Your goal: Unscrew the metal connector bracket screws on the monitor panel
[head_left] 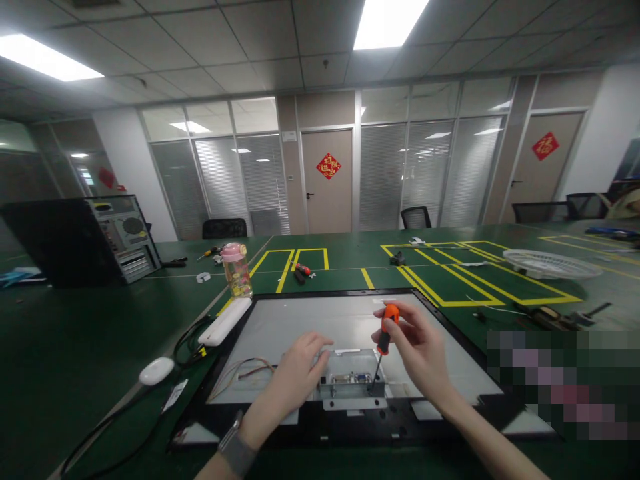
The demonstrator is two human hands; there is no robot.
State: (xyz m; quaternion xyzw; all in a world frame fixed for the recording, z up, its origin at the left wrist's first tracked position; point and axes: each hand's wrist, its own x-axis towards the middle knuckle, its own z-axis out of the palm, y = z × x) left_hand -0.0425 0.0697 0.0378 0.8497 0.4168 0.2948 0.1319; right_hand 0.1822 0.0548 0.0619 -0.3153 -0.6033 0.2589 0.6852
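My right hand (419, 350) grips an orange-and-black screwdriver (389, 328) by its handle. The shaft points down, its tip at the right end of a small metal housing (353, 385) with connector ports. My left hand (300, 365) is at the housing's left side, fingers stretched out and thumb apart; whether it touches the metal I cannot tell. A grey watch band (237, 448) is around that wrist. Under both hands lies a flat display panel (320, 313) with a pale back and a black frame. Thin wires (245, 369) rest on its left part.
Left of the panel are a white power strip (225, 323), a pink-lidded bottle (237, 270), a white oval device (157, 371) and black cables. A computer tower (75, 240) stands far left. Another screwdriver (302, 269) lies beyond. Calipers (553, 317) and a white ring (550, 263) lie right.
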